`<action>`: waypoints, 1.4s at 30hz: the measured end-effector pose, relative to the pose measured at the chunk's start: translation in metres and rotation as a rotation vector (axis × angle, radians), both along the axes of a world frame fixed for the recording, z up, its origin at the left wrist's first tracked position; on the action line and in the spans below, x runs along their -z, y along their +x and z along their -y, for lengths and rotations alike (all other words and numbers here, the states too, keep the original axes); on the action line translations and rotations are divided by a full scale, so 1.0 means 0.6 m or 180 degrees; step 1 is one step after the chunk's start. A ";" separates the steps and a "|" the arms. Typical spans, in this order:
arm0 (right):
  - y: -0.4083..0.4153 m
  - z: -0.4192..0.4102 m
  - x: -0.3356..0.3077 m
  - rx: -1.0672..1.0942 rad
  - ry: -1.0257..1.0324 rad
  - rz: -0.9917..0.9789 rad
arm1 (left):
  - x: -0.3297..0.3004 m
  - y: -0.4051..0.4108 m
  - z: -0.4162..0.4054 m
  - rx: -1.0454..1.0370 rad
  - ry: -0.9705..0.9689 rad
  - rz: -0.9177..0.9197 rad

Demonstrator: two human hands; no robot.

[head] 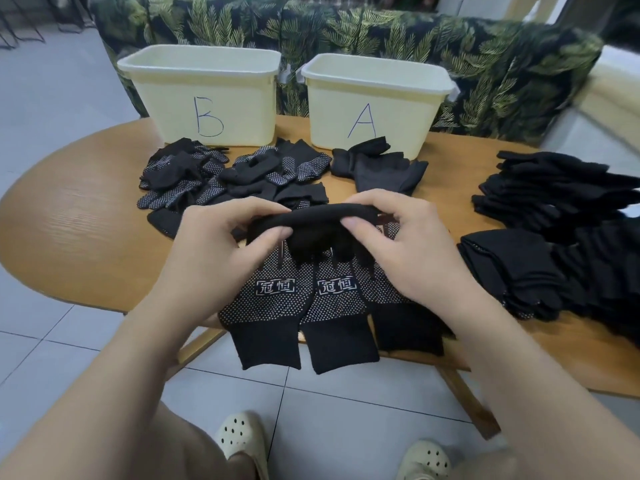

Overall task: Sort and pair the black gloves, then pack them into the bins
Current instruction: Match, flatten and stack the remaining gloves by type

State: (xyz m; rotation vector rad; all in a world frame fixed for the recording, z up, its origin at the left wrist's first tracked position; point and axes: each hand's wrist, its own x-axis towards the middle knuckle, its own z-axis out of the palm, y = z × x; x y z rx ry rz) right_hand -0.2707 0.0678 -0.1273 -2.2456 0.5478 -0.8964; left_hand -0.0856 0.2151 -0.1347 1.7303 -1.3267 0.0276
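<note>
Gloves (301, 299) with white grip dots lie flat at the near edge of the wooden table (79, 230), palms up, cuffs hanging over the edge toward the person and finger ends pointing away toward the bins. Their finger ends are folded back into a dark roll (325, 218) whose long axis runs left to right. The left hand (221, 251) pinches the roll's left end between thumb and fingers; the right hand (398, 247) pinches its right end the same way.

Beyond the hands, a loose heap of dotted gloves (221, 174) lies in front of bin B (204, 95), and a plain black pair (381, 168) lies touching the base of bin A (377, 102). Both bins stand upright at the far edge of the table. Stacked black gloves (554, 230) crowd the right side. Bare tabletop shows to the left of the hands.
</note>
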 end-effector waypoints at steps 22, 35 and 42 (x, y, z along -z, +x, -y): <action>-0.269 0.153 -0.081 0.0684 0.0659 0.1222 | -0.141 -0.216 0.245 0.1550 0.0296 -0.1115; -0.295 0.150 -0.062 0.1942 -0.0139 0.1109 | -0.170 -0.299 0.295 0.1557 0.0418 -0.0672; -0.276 0.088 -0.068 0.1585 -0.0474 0.1011 | -0.182 -0.294 0.278 0.1432 0.0317 -0.0731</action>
